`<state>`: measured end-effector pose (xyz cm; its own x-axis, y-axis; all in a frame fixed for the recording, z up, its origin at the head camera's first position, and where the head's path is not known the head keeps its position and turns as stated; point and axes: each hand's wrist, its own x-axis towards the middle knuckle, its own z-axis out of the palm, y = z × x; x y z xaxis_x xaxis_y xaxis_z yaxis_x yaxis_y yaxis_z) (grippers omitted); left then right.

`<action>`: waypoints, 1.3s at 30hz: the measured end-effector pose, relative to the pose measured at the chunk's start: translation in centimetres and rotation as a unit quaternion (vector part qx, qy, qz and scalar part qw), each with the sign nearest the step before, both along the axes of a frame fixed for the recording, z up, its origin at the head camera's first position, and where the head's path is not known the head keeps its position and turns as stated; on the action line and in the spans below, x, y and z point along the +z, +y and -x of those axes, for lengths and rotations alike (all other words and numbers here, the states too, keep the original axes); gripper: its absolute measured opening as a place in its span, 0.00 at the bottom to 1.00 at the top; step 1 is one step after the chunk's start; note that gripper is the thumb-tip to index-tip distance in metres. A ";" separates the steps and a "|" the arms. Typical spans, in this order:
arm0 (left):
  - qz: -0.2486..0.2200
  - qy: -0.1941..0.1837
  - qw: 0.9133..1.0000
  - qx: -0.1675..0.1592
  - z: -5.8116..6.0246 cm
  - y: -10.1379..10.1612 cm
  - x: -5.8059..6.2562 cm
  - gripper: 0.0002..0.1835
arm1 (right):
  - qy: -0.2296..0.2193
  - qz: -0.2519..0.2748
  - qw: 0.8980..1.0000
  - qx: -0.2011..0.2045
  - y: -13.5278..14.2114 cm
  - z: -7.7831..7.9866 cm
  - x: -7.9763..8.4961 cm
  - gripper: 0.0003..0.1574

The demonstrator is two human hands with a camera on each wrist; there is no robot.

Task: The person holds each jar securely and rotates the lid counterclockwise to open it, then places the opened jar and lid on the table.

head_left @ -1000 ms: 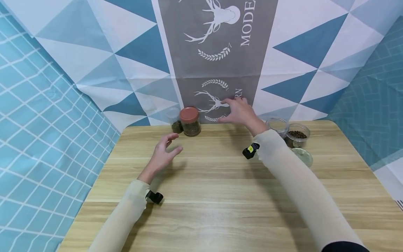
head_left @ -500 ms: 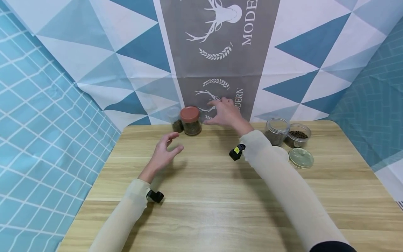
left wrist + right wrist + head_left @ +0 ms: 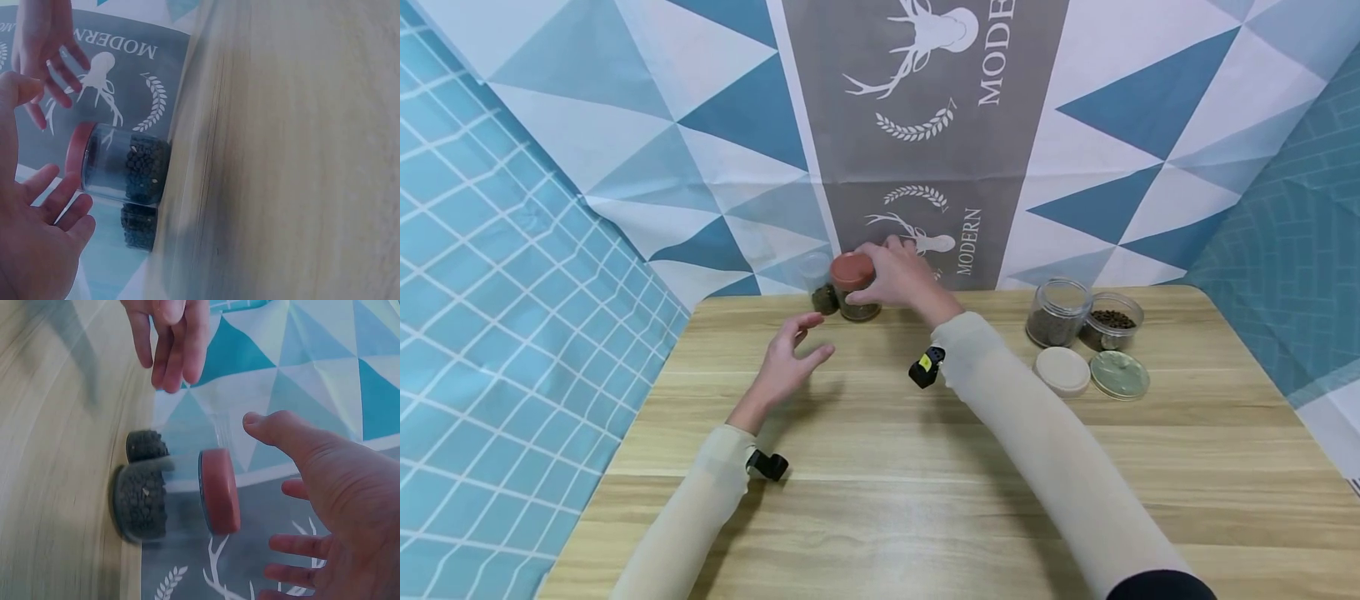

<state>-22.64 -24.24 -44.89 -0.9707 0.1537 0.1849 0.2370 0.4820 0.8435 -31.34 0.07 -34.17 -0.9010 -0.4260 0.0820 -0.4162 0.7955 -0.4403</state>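
Note:
A glass jar with a red lid (image 3: 851, 268) stands at the table's back edge, partly filled with dark beans or pellets (image 3: 145, 169). Right beside it is a smaller clear jar (image 3: 824, 299) with dark contents at its bottom. My right hand (image 3: 897, 278) is at the red-lidded jar's right side, thumb and fingers spread around the lid's height; in the right wrist view a gap shows between hand and lid (image 3: 220, 491). Nearer the front, my left hand (image 3: 784, 367) hovers over the table with thumb and fingers apart, holding nothing.
To the right stand an uncovered jar (image 3: 1054, 323) and a low uncovered tub (image 3: 1112, 322) of brown pellets. A white lid (image 3: 1062, 372) and a green lid (image 3: 1120, 375) lie before them. A patterned cloth wall (image 3: 917, 158) rises directly behind the table.
My right hand has moved left along the back of the table, from near the uncovered jars to the red-lidded jar. My left hand has stayed almost still.

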 end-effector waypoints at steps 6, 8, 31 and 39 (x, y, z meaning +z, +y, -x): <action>-0.002 0.000 1.000 0.001 0.2 0.0 -0.3 0.35 | 0.008 0.003 1.000 0.001 -0.5 0.0 -0.3 0.54; -0.001 0.001 1.000 0.002 0.2 0.0 -0.4 0.34 | 0.014 0.007 1.000 -0.003 -0.6 0.1 -0.6 0.54; -0.013 -0.008 1.000 0.000 0.5 0.0 -0.5 0.35 | 0.046 -0.049 0.998 -0.010 -3.7 2.4 -3.1 0.55; -0.014 -0.003 1.000 0.005 0.4 -0.1 -0.7 0.35 | 0.039 -0.065 0.997 -0.009 -4.4 3.0 -4.0 0.57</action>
<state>-23.06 -24.29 -45.61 -0.9734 0.1388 0.1824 0.2265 0.4605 0.8583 -34.34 -4.36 -38.16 -0.9019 -0.4208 0.0977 -0.4299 0.8515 -0.3002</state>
